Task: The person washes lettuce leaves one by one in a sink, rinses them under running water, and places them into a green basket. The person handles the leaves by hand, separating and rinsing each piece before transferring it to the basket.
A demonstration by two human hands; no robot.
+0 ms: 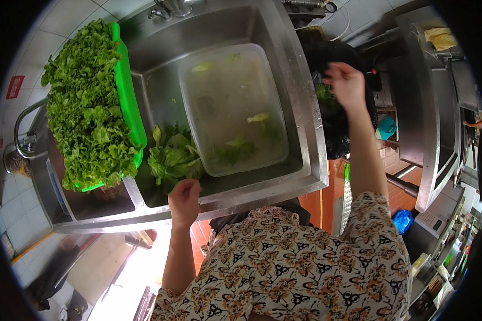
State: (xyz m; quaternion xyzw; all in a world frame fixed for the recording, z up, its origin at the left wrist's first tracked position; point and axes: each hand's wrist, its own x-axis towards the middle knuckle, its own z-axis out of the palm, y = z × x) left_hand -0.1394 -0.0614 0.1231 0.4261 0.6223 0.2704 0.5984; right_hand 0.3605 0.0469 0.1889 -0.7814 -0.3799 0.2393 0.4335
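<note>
My left hand (pixel 184 202) is at the front edge of the steel sink (pixel 229 206), fingers curled, just below a loose head of leafy lettuce (pixel 174 156); whether it grips a leaf I cannot tell. Over a black bag-lined bin (pixel 337 138) to the right of the sink, my right hand (pixel 347 84) is raised with fingers spread and nothing seen in it. Green scraps (pixel 324 92) lie in the bin. A translucent plastic tub (pixel 233 104) of cloudy water stands in the basin, with several lettuce pieces in it. Leafy lettuce (pixel 90 104) is heaped in a green plastic basket (pixel 130 104) on the left.
The faucet (pixel 178 6) is at the sink's back edge, and a curved metal pipe (pixel 18 124) stands at far left. A steel counter (pixel 421 120) is on the right, with a blue plastic bag (pixel 403 221) below it. A pressure gauge (pixel 330 7) sits at the back.
</note>
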